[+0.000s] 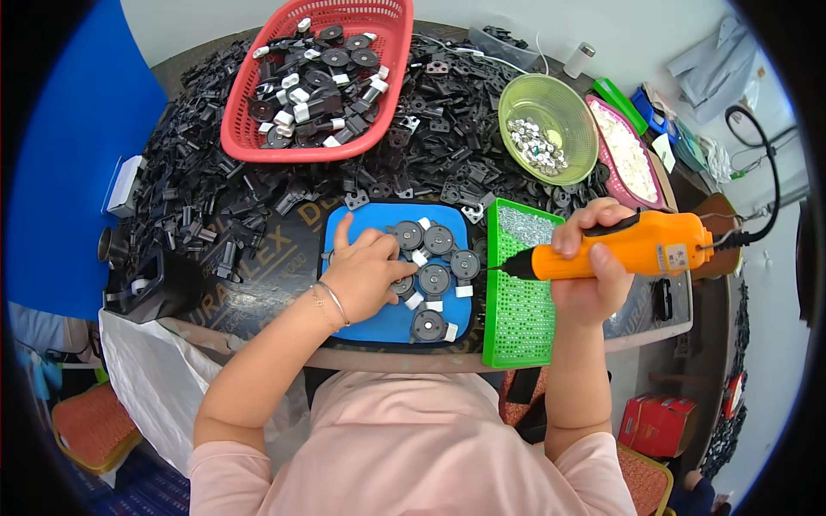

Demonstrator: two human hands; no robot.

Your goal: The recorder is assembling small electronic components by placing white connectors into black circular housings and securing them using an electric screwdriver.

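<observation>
My right hand (594,267) is wrapped round an orange electric screwdriver (641,247), held level above the right side of a green perforated tray (521,344). The thin bit of the tool points left toward the black wheel-like parts (434,278) with white tabs, several of which lie on a blue mat (366,328). Over the left half of that mat rests my left hand (366,271), its fingers spread and its tips among the nearest parts. What lies beneath its palm is hidden. Small silvery screws (527,225) fill the far end of the green tray.
A red basket (232,129) of similar parts stands among heaped black pieces (430,155). Behind right are a yellow-green basket (512,99) of small metal bits and a pink basket (609,163) of white pieces. The tool's black cable (770,172) runs up at right.
</observation>
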